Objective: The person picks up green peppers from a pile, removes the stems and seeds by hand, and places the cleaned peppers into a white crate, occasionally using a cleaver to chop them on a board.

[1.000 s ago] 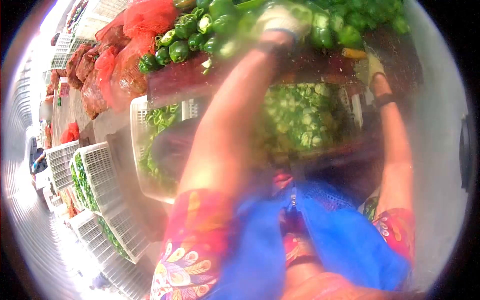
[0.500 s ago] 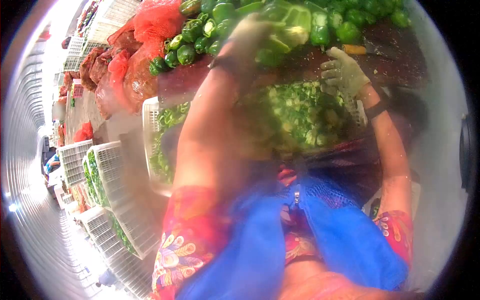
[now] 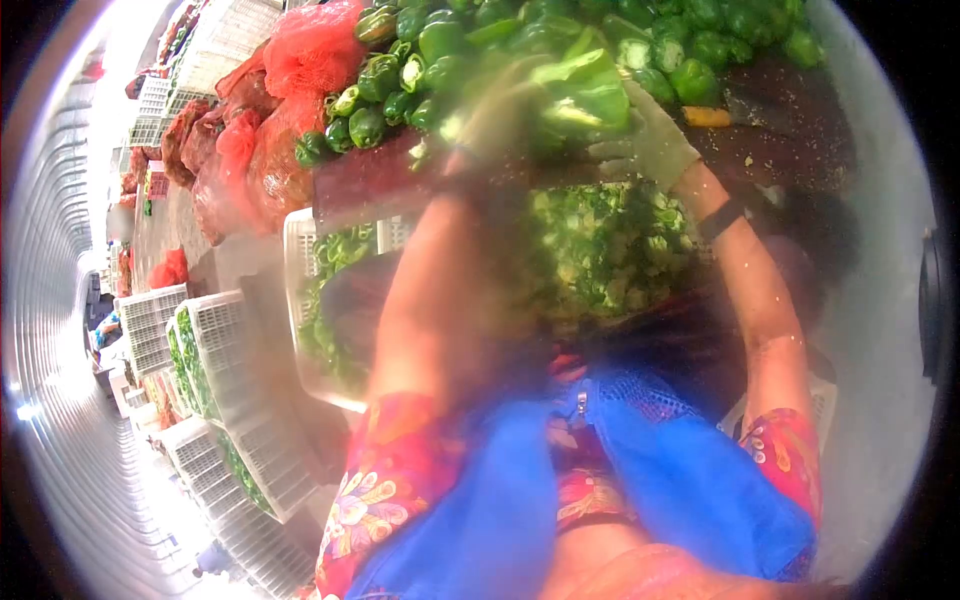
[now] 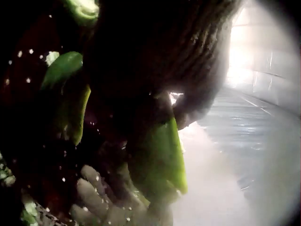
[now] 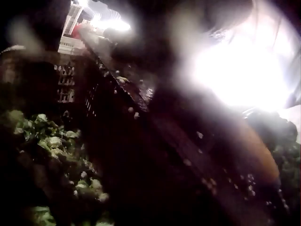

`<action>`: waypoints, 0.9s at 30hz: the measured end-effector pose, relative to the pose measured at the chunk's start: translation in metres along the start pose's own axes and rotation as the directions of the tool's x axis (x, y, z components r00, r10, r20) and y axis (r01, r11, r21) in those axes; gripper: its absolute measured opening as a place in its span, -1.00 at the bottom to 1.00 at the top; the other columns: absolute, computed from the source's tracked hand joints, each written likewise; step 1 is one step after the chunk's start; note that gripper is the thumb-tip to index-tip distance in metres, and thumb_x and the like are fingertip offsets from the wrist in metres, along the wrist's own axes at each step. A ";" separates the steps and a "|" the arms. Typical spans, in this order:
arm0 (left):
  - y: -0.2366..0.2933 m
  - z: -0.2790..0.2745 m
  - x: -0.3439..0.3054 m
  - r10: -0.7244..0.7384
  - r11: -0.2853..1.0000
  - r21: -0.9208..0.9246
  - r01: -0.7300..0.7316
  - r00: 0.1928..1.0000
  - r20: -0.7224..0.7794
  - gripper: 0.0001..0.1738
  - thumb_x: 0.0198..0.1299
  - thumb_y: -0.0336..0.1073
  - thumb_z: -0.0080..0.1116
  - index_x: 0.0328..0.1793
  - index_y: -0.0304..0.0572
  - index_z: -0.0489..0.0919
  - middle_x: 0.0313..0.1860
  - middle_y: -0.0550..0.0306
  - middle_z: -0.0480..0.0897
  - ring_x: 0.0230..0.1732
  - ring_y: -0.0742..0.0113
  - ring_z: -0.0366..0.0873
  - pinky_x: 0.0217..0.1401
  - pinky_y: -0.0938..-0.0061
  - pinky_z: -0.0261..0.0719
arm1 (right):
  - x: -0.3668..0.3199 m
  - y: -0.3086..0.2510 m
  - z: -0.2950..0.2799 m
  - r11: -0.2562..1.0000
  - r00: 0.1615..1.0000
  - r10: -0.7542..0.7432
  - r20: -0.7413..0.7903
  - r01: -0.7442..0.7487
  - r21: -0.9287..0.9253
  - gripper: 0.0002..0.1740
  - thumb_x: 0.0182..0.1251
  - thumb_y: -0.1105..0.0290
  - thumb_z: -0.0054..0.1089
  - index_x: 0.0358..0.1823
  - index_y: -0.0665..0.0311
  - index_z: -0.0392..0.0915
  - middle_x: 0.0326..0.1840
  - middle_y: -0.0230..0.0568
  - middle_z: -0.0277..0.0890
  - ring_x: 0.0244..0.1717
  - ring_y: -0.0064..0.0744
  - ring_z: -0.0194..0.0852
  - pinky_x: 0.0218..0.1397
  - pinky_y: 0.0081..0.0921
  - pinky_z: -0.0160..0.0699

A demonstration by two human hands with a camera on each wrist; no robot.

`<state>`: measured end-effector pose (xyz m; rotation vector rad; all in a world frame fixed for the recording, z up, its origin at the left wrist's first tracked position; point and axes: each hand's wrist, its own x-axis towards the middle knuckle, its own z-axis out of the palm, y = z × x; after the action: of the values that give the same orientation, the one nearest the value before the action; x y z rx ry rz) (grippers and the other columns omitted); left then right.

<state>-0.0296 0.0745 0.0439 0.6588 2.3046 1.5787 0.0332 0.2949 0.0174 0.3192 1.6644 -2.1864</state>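
Observation:
My left hand (image 3: pixel 500 110), gloved and blurred in the head view, grips a split green pepper (image 3: pixel 585 90) over the work surface. In the left wrist view, the pepper piece (image 4: pixel 160 160) points down from the dark glove (image 4: pixel 164 56). My right hand (image 3: pixel 655 145), in a pale glove, reaches up beside the pepper with its fingers spread and thumb near the pepper's edge. Its fingers (image 4: pixel 91 193) show below the piece in the left wrist view. A knife with a yellow-orange handle (image 3: pixel 707 117) lies on the dark surface right of that hand.
Whole green peppers (image 3: pixel 700 80) are heaped along the back. Below the surface sits a basket of pale green pepper scraps (image 3: pixel 610 245). A white crate (image 3: pixel 300 260) of green pieces stands left of it. Red mesh sacks (image 3: pixel 315 50) and stacked white crates (image 3: pixel 215 330) are further left.
My right hand has left the knife area and moved left and up to the pepper, its fingers spreading. My left hand first reached into the heap, then drew back with the split pepper.

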 end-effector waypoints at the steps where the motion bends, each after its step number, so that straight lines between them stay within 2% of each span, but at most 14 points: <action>1: 0.004 0.003 -0.002 -0.021 0.997 -0.073 0.024 0.999 0.029 -0.36 0.12 -0.29 0.08 0.41 -0.14 0.38 0.10 -0.04 0.53 0.01 0.22 0.49 0.01 0.42 0.49 | 0.003 -0.001 0.000 0.982 0.996 0.037 0.083 -0.052 0.184 -0.24 0.43 -0.20 -0.09 0.43 0.18 0.18 0.20 0.05 0.44 -0.11 -0.11 0.64 -0.19 -0.21 0.74; 3: 0.019 0.018 -0.008 -0.120 0.958 -0.260 0.119 0.993 0.011 -0.36 0.11 -0.29 0.09 0.40 -0.14 0.40 0.14 -0.05 0.51 0.05 0.19 0.47 0.05 0.37 0.49 | 0.016 0.000 -0.006 0.927 0.983 0.061 0.173 -0.120 0.354 -0.33 0.46 -0.14 -0.10 0.40 0.14 0.23 0.19 0.01 0.46 -0.13 -0.11 0.65 -0.19 -0.22 0.75; 5: 0.020 0.024 -0.008 -0.182 0.893 -0.407 0.191 0.981 0.061 -0.40 0.09 -0.32 0.11 0.35 -0.10 0.45 0.25 -0.05 0.45 0.19 0.12 0.42 0.21 0.24 0.43 | 0.039 0.008 -0.018 0.749 0.993 -0.069 0.100 -0.014 0.662 -0.52 0.57 0.32 -0.20 0.45 0.27 0.15 0.28 -0.01 0.45 -0.01 -0.24 0.63 0.06 -0.39 0.72; 6: 0.019 0.019 -0.013 -0.183 0.893 -0.407 0.190 0.981 0.055 -0.40 0.09 -0.32 0.11 0.35 -0.10 0.45 0.25 -0.05 0.45 0.19 0.12 0.42 0.21 0.24 0.43 | 0.037 0.005 -0.014 0.751 0.992 -0.068 0.106 -0.019 0.660 -0.52 0.57 0.32 -0.20 0.45 0.27 0.15 0.28 -0.01 0.45 -0.01 -0.24 0.63 0.06 -0.39 0.72; 8: 0.023 0.000 -0.037 0.064 0.989 0.138 -0.061 0.998 -0.011 -0.43 0.10 -0.37 0.12 0.32 -0.11 0.48 0.24 -0.01 0.50 0.14 0.15 0.48 0.15 0.30 0.50 | 0.033 0.001 0.001 0.912 0.944 -0.168 -0.284 0.258 0.318 -0.58 0.59 0.34 -0.27 0.34 0.39 0.26 0.14 -0.06 0.56 -0.14 -0.39 0.66 -0.08 -0.49 0.72; 9: 0.081 -0.005 -0.052 -0.317 0.948 -0.084 0.306 0.921 -0.228 -0.44 0.11 -0.41 0.11 0.32 -0.13 0.48 0.14 0.07 0.57 0.00 0.23 0.55 0.01 0.43 0.57 | 0.046 0.014 -0.031 0.939 0.934 -0.337 -0.123 0.342 0.027 -0.58 0.61 0.34 -0.38 0.31 0.40 0.29 0.08 -0.04 0.58 -0.11 -0.37 0.64 -0.08 -0.47 0.69; 11: 0.045 -0.074 -0.093 -0.027 0.999 0.024 0.037 0.942 -0.334 -0.41 0.13 -0.43 0.07 0.37 -0.13 0.44 0.06 0.06 0.57 -0.05 0.29 0.58 -0.05 0.47 0.60 | 0.023 -0.012 -0.010 0.954 0.987 -0.153 -0.047 0.159 0.255 -0.37 0.52 -0.02 -0.18 0.32 0.40 0.27 0.14 0.02 0.53 -0.12 -0.29 0.63 -0.06 -0.37 0.73; 13: 0.077 -0.120 -0.140 -0.125 0.992 -0.058 0.111 0.853 -0.507 -0.38 0.10 -0.46 0.02 0.39 -0.17 0.40 0.09 0.00 0.57 0.01 0.25 0.58 -0.01 0.43 0.61 | 0.028 -0.006 -0.016 0.909 0.996 -0.081 0.033 0.060 0.413 -0.31 0.51 -0.07 -0.20 0.37 0.41 0.22 0.15 0.08 0.51 -0.06 -0.24 0.62 -0.03 -0.33 0.72; 20: 0.075 -0.194 -0.269 -0.243 0.917 -0.031 0.397 0.495 -0.834 -0.43 0.10 -0.45 0.13 0.33 -0.22 0.45 0.10 -0.07 0.57 0.04 0.19 0.58 -0.02 0.36 0.65 | 0.024 0.017 -0.006 0.984 1.000 -0.017 -0.026 0.021 0.176 -0.25 0.49 -0.10 -0.13 0.42 0.40 0.17 0.03 0.00 0.55 -0.06 -0.23 0.63 -0.01 -0.27 0.70; 22: 0.051 -0.217 -0.284 -0.244 0.568 0.359 0.741 0.568 -0.786 -0.36 0.14 -0.21 0.33 0.34 -0.31 0.46 0.12 -0.08 0.57 0.15 0.15 0.53 0.14 0.35 0.57 | 0.025 0.019 -0.002 0.996 0.999 0.023 -0.039 -0.020 0.090 -0.29 0.47 -0.05 -0.07 0.43 0.34 0.18 0.01 -0.05 0.56 -0.03 -0.27 0.62 -0.02 -0.30 0.68; 23: 0.037 -0.219 -0.287 0.068 0.443 0.820 0.363 0.898 -0.435 -0.37 0.13 -0.18 0.35 0.30 -0.32 0.50 0.17 -0.11 0.55 0.16 0.14 0.53 0.16 0.35 0.56 | 0.024 0.020 0.001 0.996 0.999 0.027 -0.042 -0.024 0.084 -0.29 0.47 -0.05 -0.07 0.43 0.34 0.18 0.01 -0.05 0.56 -0.03 -0.27 0.62 -0.02 -0.30 0.68; 24: 0.048 -0.189 -0.261 0.042 0.656 0.693 0.298 0.903 -0.428 -0.38 0.16 -0.21 0.34 0.32 -0.31 0.48 0.18 -0.09 0.57 0.16 0.15 0.55 0.18 0.38 0.55 | 0.023 0.021 0.006 0.998 0.996 0.063 -0.064 -0.062 0.021 -0.30 0.46 -0.02 -0.05 0.43 0.31 0.18 0.05 -0.03 0.56 -0.01 -0.23 0.61 -0.01 -0.29 0.67; 25: 0.069 -0.147 -0.219 -0.225 0.839 0.297 0.456 0.788 -0.574 -0.46 0.20 -0.23 0.31 0.29 -0.27 0.52 0.14 -0.03 0.61 0.13 0.21 0.58 0.20 0.41 0.54 | 0.021 0.022 0.009 0.994 0.992 0.096 -0.087 -0.100 -0.040 -0.32 0.44 0.00 -0.03 0.44 0.28 0.19 0.08 -0.01 0.55 0.02 -0.20 0.60 0.00 -0.28 0.66; 27: 0.063 -0.098 -0.164 -0.041 0.823 0.521 0.227 0.938 -0.343 -0.64 0.25 -0.23 0.27 0.12 -0.21 0.65 0.04 0.11 0.68 0.03 0.40 0.60 0.11 0.50 0.54 | 0.022 0.026 0.011 0.987 0.986 0.150 -0.076 -0.154 -0.040 -0.31 0.43 0.01 -0.01 0.44 0.27 0.18 0.15 0.05 0.50 0.06 -0.12 0.57 0.06 -0.23 0.62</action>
<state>0.0791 -0.0688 0.1333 0.3485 3.0189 0.9903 0.0244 0.2748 -0.0113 0.5021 1.6676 -2.0442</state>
